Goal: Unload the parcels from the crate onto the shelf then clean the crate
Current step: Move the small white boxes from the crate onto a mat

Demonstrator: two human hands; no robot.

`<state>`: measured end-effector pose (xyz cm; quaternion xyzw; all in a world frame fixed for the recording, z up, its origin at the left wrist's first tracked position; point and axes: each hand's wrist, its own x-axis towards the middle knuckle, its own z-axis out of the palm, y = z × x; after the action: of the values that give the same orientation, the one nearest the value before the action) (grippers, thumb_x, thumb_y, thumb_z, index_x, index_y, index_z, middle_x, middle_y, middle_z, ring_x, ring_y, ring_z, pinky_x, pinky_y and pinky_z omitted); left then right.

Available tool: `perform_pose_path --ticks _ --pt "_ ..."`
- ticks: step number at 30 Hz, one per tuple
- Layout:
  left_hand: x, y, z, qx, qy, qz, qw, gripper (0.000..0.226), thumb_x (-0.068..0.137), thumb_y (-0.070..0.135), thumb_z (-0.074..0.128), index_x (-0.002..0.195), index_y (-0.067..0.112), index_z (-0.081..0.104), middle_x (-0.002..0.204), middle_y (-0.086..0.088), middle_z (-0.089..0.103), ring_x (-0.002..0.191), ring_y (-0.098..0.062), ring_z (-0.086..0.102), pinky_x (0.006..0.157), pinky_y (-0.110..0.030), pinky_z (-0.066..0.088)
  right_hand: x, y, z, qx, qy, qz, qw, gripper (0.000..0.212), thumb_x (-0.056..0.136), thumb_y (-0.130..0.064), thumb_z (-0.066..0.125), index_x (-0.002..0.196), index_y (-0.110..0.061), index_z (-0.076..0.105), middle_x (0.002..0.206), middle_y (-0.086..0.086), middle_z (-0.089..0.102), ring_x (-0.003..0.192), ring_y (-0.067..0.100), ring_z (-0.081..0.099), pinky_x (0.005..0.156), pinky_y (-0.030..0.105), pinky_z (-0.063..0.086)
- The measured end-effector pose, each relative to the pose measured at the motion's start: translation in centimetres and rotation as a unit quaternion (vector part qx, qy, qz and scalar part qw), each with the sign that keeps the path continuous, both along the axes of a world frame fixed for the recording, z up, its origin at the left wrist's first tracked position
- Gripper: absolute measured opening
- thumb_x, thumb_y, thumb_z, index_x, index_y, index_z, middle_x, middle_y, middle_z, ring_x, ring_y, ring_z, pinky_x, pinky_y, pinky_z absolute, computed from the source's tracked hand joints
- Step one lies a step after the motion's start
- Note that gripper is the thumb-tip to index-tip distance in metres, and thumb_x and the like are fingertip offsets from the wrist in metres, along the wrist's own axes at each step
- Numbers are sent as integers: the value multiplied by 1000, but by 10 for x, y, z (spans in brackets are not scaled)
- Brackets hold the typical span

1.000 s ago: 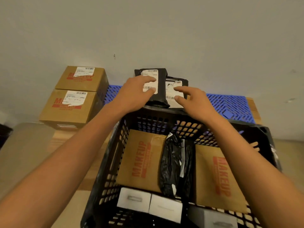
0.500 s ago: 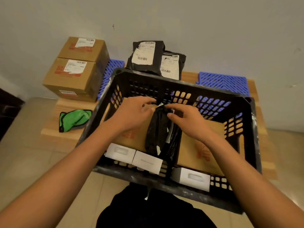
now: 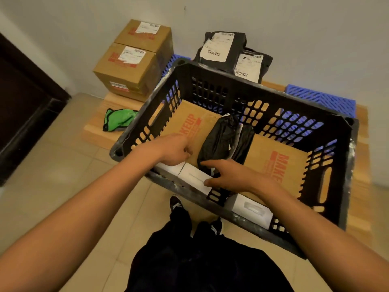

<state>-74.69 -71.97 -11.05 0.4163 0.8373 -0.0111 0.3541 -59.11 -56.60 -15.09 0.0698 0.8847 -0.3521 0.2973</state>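
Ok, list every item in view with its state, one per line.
crate: on the wooden shelf, still loaded
brown boxes in crate: lying flat, sealed
black bag in crate: wedged between the brown boxes
white boxes: along the near wall
left hand: curled, over a white box, grip unclear
right hand: fingers straight, reaching to a white box
stacked boxes: unloaded, on shelf
black mailers: unloaded, leaning at wall
green cloth: crumpled, unused
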Motion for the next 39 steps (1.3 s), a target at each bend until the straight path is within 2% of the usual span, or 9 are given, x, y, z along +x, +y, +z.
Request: perform_pose_path --ticks 5,10,13,17,20,24,29,34,39 --pt "4 2 4 -54 -27 -40 997 35 103 18 48 132 18 67 135 1 63 120 -20 57 96 -30 44 -2 -13 -11 36 32 45 998 87 89 -53 70 159 -27 26 153 3 44 134 26 47 104 36 43" --pt "6 3 4 -74 -29 -39 996 36 103 16 46 132 16 66 134 -1 64 119 -22 58 98 -34 47 -2 -22 -19 66 49 70 994 93 83 -49 74 158 -30 23 135 4 44 116 28 53 90 39 48" --pt "6 4 2 -64 -32 -29 997 36 103 16 46 133 19 66 135 0 63 120 -21 56 97 -31 45 -3 -19 -18 75 63 72 993 88 82 -47 74 156 -29 30 130 3 49 116 27 53 86 36 46" --pt "4 4 -4 -34 -43 -13 998 36 103 19 47 134 23 64 141 2 58 129 -20 51 104 -30 39 -1 -5 -8 75 79 66 992 75 81 -39 76 148 -23 45 131 2 54 119 24 52 96 39 48" --pt "4 3 -6 19 -70 9 997 32 103 22 50 131 24 66 137 2 59 126 -19 51 105 -33 42 3 10 6 61 99 35 993 69 81 -36 75 144 -22 50 132 0 57 119 20 52 98 36 47" --pt "6 3 -5 115 -103 47 987 26 105 28 50 122 22 69 118 7 64 115 -17 57 91 -30 43 11 26 26 40 139 -41 989 62 82 -33 76 140 -22 57 129 -5 61 111 12 55 94 31 48" --pt "13 5 2 212 -163 154 951 42 105 45 46 140 26 58 140 4 58 126 -15 53 110 -40 42 22 52 39 4 189 -151 970 55 87 -38 74 139 -30 58 126 -20 56 108 -1 52 83 12 39" --pt "24 9 9 267 -173 191 929 56 97 65 43 144 35 52 149 7 52 132 -12 51 111 -43 42 28 72 55 -88 215 -239 943 48 91 -34 71 138 -32 60 123 -20 62 104 5 64 81 28 60" --pt "36 15 17 301 -194 184 915 55 96 42 64 148 34 47 135 5 58 122 -16 56 106 -44 48 31 85 70 -145 273 -282 908 34 97 -29 65 131 -31 66 111 -17 70 99 8 70 74 27 61"
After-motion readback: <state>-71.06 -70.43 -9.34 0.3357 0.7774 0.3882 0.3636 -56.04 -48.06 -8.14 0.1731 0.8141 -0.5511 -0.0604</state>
